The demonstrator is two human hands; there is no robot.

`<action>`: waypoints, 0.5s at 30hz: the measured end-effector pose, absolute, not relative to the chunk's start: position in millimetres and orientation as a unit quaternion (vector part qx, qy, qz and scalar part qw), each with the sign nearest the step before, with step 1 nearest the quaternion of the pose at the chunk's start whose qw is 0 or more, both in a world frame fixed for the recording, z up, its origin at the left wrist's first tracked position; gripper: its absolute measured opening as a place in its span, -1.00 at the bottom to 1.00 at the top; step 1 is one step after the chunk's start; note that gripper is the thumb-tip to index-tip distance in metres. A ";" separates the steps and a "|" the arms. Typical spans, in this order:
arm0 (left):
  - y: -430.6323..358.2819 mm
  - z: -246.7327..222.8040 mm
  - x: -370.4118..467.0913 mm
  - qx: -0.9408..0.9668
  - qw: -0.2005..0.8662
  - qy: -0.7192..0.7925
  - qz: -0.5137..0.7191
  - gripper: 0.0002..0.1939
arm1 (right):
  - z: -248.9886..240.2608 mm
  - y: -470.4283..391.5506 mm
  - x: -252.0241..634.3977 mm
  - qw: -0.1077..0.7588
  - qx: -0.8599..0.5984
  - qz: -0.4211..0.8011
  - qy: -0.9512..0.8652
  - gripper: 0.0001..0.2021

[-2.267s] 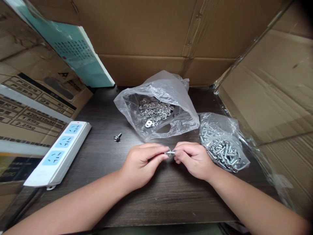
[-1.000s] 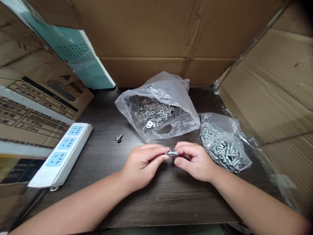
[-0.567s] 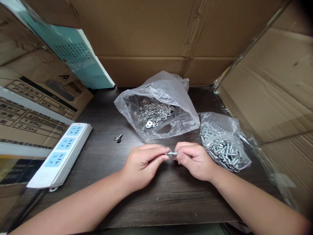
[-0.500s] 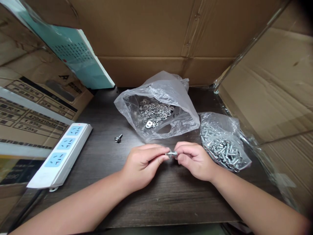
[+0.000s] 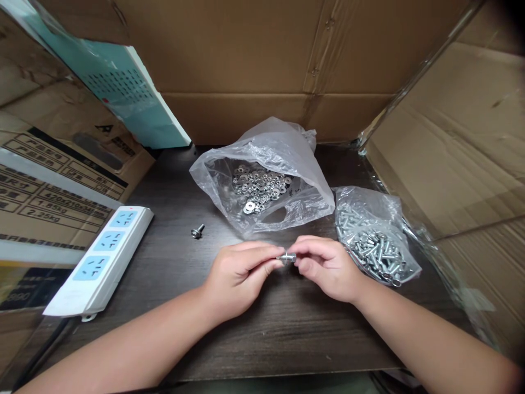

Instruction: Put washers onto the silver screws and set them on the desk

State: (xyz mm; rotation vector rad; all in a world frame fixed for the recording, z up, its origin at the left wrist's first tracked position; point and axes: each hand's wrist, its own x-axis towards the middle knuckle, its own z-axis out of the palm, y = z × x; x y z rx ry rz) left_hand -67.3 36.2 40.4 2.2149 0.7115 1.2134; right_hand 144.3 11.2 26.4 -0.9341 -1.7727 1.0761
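Between my two hands a silver hex bolt (image 5: 291,258) lies roughly level, its head toward the right. A thin washer (image 5: 286,255) stands around its shank, close to my left fingertips. My left hand (image 5: 241,273) is closed, with thumb and forefinger pinching the shank end. At the head end, my right hand (image 5: 324,265) grips the bolt in a pinch; part of the head is hidden by the fingers. Farther left on the dark table lies another bolt with a washer on it (image 5: 197,231).
An open plastic bag (image 5: 303,148) of loose washers (image 5: 262,189) lies behind my hands. To the right sits a clear bag (image 5: 369,197) filled with bolts (image 5: 381,254). A white power strip (image 5: 102,257) is at left. Cardboard walls (image 5: 246,49) surround the dark table (image 5: 262,350).
The bolt and washer have shifted very slightly between my fingertips. Both hands keep their pinches in nearly the same place, and the view has moved a little.
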 end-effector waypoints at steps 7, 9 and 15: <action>35.5 40.8 -66.5 0.815 0.261 0.266 0.444 -0.84 | 28.5 10.2 142.9 0.430 -0.379 0.380 -0.726 -0.81; 35.3 40.5 -66.7 0.814 0.256 0.270 0.446 -0.84 | 27.9 11.1 144.1 0.411 -0.386 0.392 -0.727 -0.63; 35.9 41.0 -67.2 0.812 0.252 0.274 0.449 -0.85 | 22.4 5.8 141.6 0.448 -0.388 0.484 -0.644 -0.57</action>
